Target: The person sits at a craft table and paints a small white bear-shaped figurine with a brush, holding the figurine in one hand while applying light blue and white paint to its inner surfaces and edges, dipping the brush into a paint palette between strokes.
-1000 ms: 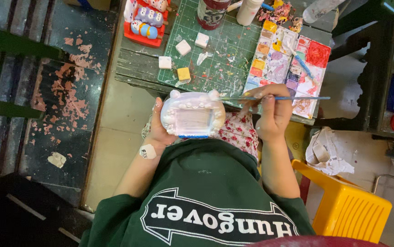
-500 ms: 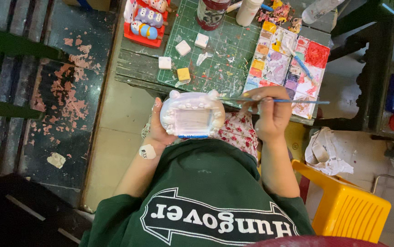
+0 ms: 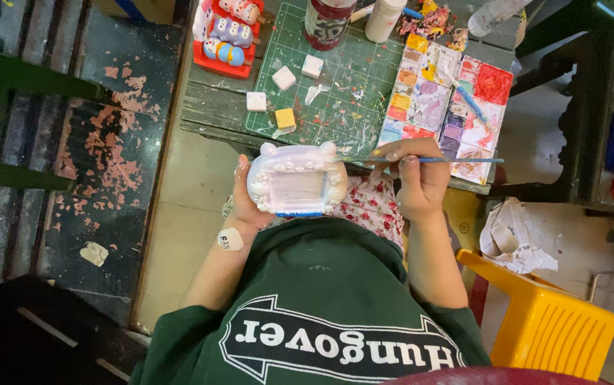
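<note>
My left hand [image 3: 244, 207] grips a white plaster figure [image 3: 296, 180] with small ears and a bumpy rim, held over my lap just below the table edge. My right hand [image 3: 415, 175] pinches a thin blue-handled paintbrush [image 3: 457, 160], its tip touching the figure's right side. A round sticker sits on my left wrist. I wear a dark green shirt, with flowered cloth over my lap.
On the wooden table lies a green cutting mat [image 3: 335, 78] with several small painted cubes [image 3: 285, 118], a paint palette [image 3: 449, 107], a red tray of painted figures [image 3: 225, 36], and jars [image 3: 328, 21]. A yellow plastic stool [image 3: 549, 324] stands at my right. Crumpled paper [image 3: 517, 232] lies on the floor.
The brush tip stays against the figure's right edge; both hands have barely shifted.
</note>
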Demonstrator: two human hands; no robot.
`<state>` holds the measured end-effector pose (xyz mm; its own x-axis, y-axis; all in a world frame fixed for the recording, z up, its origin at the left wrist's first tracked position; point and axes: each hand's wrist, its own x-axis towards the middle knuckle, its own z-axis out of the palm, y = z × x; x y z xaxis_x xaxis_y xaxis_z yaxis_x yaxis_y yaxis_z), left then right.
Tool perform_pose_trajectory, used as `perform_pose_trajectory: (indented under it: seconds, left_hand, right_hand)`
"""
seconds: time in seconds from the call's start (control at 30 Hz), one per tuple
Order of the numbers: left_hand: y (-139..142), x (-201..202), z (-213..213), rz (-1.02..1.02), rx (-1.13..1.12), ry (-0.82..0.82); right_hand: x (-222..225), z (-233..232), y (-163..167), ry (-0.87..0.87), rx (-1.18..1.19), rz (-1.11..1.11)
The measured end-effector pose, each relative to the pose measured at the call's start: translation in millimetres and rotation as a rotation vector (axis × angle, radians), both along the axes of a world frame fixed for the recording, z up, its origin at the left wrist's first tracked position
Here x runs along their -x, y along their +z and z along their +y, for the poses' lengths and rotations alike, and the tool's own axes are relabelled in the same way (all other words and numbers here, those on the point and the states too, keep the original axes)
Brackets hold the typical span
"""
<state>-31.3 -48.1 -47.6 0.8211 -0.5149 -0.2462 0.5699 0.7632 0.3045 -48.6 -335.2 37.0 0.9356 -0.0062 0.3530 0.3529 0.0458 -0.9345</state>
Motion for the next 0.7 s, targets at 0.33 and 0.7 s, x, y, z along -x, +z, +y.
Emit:
perform_pose_trajectory:
  seconds: [0.33,0.7]
  left_hand:
    - [2.1,-0.5,-0.6,-0.031,0.013,0.012]
    - [1.4,0.2,-0.6,-0.018,0.027,0.026]
  right_hand:
    - [1.5,-7.7,-4.5,-0.089,0.000,-0.065]
    - [4.4,-0.1,1.3,0.074,0.003,-0.081]
